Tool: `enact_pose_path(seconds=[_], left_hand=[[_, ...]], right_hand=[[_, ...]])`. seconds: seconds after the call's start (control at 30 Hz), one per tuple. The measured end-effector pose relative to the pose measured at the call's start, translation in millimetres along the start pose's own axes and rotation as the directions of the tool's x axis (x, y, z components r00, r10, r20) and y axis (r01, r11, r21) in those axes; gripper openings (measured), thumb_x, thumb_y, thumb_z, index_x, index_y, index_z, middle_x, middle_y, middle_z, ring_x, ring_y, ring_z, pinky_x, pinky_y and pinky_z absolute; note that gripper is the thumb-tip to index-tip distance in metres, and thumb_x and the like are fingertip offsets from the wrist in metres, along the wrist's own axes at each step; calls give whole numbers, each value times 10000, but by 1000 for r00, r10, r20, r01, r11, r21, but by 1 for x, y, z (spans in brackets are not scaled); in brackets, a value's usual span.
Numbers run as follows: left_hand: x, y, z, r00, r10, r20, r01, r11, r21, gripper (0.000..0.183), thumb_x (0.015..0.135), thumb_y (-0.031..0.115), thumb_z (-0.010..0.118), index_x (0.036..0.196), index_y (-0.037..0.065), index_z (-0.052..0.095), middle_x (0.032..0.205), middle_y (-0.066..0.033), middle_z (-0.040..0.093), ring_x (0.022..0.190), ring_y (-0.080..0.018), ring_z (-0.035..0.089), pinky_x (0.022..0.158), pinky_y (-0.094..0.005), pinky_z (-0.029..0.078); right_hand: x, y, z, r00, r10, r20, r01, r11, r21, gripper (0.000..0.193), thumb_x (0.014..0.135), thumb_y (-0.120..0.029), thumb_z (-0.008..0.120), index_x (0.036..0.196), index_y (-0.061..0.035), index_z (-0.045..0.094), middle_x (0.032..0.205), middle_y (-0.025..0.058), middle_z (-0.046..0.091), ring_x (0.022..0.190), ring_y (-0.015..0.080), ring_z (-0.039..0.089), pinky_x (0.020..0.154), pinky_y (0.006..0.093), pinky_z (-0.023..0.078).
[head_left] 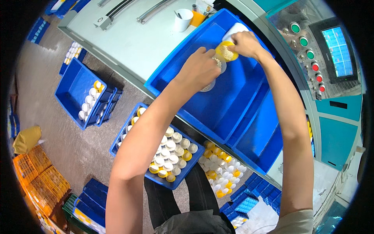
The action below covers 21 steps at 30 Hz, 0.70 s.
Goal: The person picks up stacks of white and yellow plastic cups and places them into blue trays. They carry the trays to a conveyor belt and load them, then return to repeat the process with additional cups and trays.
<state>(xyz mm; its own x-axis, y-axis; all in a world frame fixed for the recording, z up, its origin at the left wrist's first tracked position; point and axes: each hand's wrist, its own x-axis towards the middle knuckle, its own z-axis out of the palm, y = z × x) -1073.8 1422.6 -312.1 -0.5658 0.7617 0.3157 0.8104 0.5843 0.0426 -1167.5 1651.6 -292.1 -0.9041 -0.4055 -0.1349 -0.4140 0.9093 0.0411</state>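
Observation:
My right hand (246, 43) grips a yellow cup (224, 53) by its rim, tilted over a large blue bin (218, 113); pale granules show inside the cup. Right beside it, my left hand (199, 69) is closed around a translucent round cup (223, 67), which also has pale granules in it. Its fingers partly cover this cup. Below the left hand, another clear round cup (209, 86) is partly hidden. Behind the right hand lies a white container (235, 30), inside the bin's far end.
A blue crate of filled white and yellow cups (170, 145) rests by my legs. More cups lie under the bench (223, 175). Left on the floor are a blue crate (70, 97) and orange baskets (43, 183). A white mug (183, 21) and a button panel (311, 50) flank the bin.

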Motion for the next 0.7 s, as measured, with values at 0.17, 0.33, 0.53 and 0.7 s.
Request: enact_pose_path(seconds=[0.17,0.33,0.53,0.7], left_hand=[[-58,18,-84,973,-3,-232,-24,993,-114,97,676,123,658,751,63,674,768,-43,611,862,-201,564,732,-336,429],[-197,60,-155,969,-132,-209,101,983,-154,143,586,147,649,701,62,659,788,-25,586,873,-177,550,696,-316,403],[-394,64,-68,938,-280,202,326,911,-253,105,685,152,631,729,70,679,763,-8,603,888,-191,538,743,-349,402],[-499,30,48,909,-299,290,343,932,-114,99,729,136,618,764,86,696,774,-10,603,878,-202,545,748,-380,405]], right_hand=[[-91,-64,-72,994,53,-99,-59,997,-51,268,755,-273,742,806,-18,679,833,193,671,912,387,597,869,486,448],[-191,-166,-137,998,-11,-70,19,992,122,257,697,-54,748,936,-22,659,996,183,648,1166,435,514,1031,512,370],[-211,-295,-85,950,-204,237,82,894,440,273,683,-126,809,878,-14,654,1019,151,655,1192,362,530,1097,511,319],[-151,-393,100,958,-125,259,5,908,419,221,791,-228,680,870,-22,681,924,126,651,1079,336,554,1036,466,331]])
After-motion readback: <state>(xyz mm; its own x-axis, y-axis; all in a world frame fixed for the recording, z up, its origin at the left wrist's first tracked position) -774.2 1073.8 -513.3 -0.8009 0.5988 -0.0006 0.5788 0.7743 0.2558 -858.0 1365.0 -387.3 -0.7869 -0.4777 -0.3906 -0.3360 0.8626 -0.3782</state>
